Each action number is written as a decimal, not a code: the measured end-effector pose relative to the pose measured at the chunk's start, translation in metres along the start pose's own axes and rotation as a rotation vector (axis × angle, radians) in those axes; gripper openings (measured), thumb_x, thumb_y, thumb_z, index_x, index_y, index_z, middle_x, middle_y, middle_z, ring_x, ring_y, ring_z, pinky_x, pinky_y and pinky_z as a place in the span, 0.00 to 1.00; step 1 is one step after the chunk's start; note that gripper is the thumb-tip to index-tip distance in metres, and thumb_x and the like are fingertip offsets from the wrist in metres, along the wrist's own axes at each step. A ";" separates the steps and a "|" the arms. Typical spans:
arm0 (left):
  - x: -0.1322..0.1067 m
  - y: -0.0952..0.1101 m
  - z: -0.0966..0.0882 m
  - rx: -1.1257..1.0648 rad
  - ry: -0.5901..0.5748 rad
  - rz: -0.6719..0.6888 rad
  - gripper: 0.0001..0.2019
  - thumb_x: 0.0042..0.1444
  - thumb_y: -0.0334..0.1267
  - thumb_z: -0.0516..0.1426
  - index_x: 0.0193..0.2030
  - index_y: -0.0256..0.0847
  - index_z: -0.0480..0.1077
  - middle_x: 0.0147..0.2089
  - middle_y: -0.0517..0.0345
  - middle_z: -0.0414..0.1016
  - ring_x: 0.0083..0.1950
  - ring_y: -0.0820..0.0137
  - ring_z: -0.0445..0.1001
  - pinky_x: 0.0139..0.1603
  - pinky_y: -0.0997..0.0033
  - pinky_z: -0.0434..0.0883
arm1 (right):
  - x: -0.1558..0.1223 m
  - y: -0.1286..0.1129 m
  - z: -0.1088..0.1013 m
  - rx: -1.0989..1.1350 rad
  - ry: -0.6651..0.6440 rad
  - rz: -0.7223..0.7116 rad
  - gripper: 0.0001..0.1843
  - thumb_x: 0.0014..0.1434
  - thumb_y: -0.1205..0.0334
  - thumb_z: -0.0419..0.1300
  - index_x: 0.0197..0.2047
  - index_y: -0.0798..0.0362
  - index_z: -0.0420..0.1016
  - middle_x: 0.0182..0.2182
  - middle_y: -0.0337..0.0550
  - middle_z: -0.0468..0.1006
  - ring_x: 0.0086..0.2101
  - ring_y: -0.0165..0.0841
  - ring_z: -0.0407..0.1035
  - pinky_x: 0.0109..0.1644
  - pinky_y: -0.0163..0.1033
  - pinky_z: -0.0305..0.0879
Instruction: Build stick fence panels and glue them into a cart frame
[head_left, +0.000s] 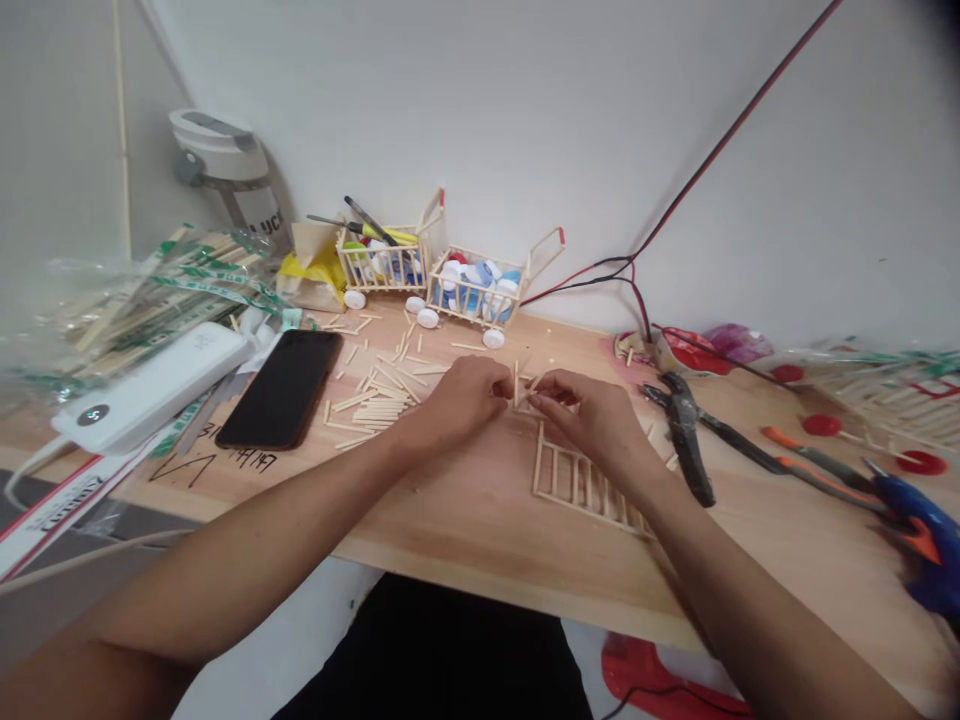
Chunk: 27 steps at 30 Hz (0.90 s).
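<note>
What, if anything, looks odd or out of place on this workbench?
Black handwritten marks are scrawled directly on the wooden tabletop, just below the black smartphone. They look odd because they sit on the work surface itself, not on paper.

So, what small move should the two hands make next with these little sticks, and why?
Probably steady the upright wooden stick with the right hand while the left hand adjusts its grip: both hands meet at this thin stick, which looks easy to tip.
</note>
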<state>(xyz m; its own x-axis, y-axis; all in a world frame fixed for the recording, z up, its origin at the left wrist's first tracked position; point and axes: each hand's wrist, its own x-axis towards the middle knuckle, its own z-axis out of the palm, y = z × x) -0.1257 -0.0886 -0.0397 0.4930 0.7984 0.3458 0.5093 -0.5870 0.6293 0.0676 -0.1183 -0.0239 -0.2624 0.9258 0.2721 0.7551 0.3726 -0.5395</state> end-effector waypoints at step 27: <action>-0.002 0.001 0.014 0.071 0.012 0.056 0.03 0.54 0.30 0.60 0.30 0.37 0.74 0.32 0.58 0.73 0.36 0.70 0.68 0.40 0.70 0.63 | 0.004 0.002 0.010 -0.015 -0.025 -0.010 0.08 0.58 0.61 0.58 0.28 0.51 0.74 0.24 0.36 0.77 0.27 0.30 0.69 0.33 0.35 0.57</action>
<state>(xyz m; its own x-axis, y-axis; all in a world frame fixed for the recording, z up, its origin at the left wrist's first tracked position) -0.1168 -0.0925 -0.0497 0.5139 0.7651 0.3881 0.5298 -0.6388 0.5579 0.0617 -0.1136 -0.0317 -0.2846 0.9235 0.2573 0.7612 0.3809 -0.5249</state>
